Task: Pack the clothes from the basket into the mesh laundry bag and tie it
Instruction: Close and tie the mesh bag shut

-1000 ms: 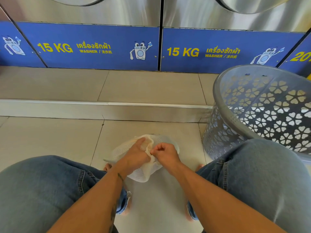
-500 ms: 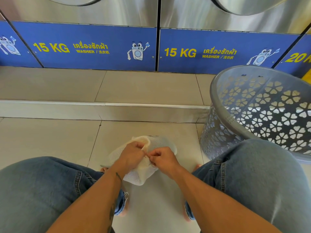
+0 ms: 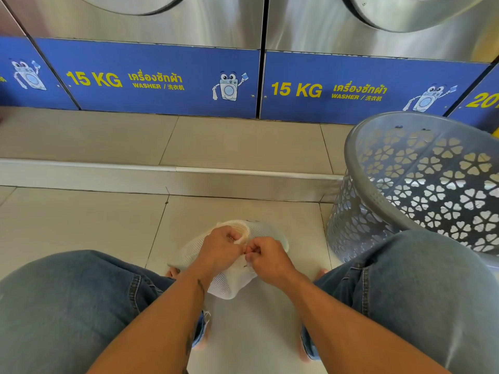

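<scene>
I am crouched on the tiled floor (image 3: 81, 222) with the white mesh laundry bag (image 3: 270, 233) lying between my knees, just in front of my bare feet. Both hands work at its gathered mouth. My left hand (image 3: 220, 249) is curled round the bunched fabric at the neck, thumb and fingers closed on it. My right hand (image 3: 267, 257) sits right against it, knuckles touching, fingertips pinching something small at the neck; I cannot tell whether it is a cord or just a fold of mesh, since my fingers hide it.

Compared with a second ago, my hands have drawn closer together: then the left lay flatter over the bag with its thumb up, now it is balled tight and the right has come in against it. The bag has kept its place on the same tile and its shape looks much the same, rounded at the far end and sagging toward me.

The grey plastic laundry basket (image 3: 351, 163), pierced with flower-shaped holes, stands to my right, its near side hidden behind my right knee (image 3: 432, 279). What I can see of its inside shows no clothes. It has not shifted on the floor.

Ahead, past a low step (image 3: 162, 179), stand the steel washers with blue panels (image 3: 162, 76) marked 15 KG.
</scene>
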Demonstrator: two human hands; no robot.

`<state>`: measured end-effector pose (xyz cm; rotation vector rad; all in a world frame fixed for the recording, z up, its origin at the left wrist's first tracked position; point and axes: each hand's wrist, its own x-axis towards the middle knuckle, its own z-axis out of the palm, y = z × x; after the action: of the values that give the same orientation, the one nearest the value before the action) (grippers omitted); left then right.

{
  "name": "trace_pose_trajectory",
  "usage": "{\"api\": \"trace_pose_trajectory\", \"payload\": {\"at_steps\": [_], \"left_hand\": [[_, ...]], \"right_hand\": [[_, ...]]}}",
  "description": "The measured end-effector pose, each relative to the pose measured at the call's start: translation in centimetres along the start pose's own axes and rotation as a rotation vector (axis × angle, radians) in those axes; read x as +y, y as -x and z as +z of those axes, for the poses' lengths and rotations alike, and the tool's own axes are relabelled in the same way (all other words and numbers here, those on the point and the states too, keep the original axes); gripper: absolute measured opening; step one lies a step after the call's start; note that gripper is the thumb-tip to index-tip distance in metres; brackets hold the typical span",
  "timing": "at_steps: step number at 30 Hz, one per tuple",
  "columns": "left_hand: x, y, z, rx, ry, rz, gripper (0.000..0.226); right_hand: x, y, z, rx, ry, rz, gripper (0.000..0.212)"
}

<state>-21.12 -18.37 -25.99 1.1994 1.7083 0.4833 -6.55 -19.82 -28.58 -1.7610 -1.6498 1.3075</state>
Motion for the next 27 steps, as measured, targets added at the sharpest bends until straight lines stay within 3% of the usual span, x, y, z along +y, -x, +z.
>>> {"api": "trace_pose_trajectory", "payload": {"at_steps": [5,13,16,19,27], "left_hand": [[-0.17,-0.19,0.14,-0.012,0.066,0.002,0.008],[0.48,-0.56,-0.12,-0.092,0.139,-0.151,0.025],[0.19,-0.71,-0.35,-0.142,0.167,-0.147,0.012],[-0.03,-0.81,-0.36,-0.188,0.184,-0.155,0.015],[0.27,-0.92,-0.20,-0.120,0.218,-0.122,0.022]], "right_hand": [[-0.27,-0.11,-0.48,0.044,-0.058,0.030,0.032],[-0.93,0.59,-0.41,0.120,-0.064,0.015,0.026],[-0.93,0.56,-0.39,0.132,-0.072,0.006,0.026],[-0.80,0.43,-0.33,0.118,-0.068,-0.008,0.028],[-0.66,0.34,0.10,0.101,-0.109,0.033,0.034]]}}
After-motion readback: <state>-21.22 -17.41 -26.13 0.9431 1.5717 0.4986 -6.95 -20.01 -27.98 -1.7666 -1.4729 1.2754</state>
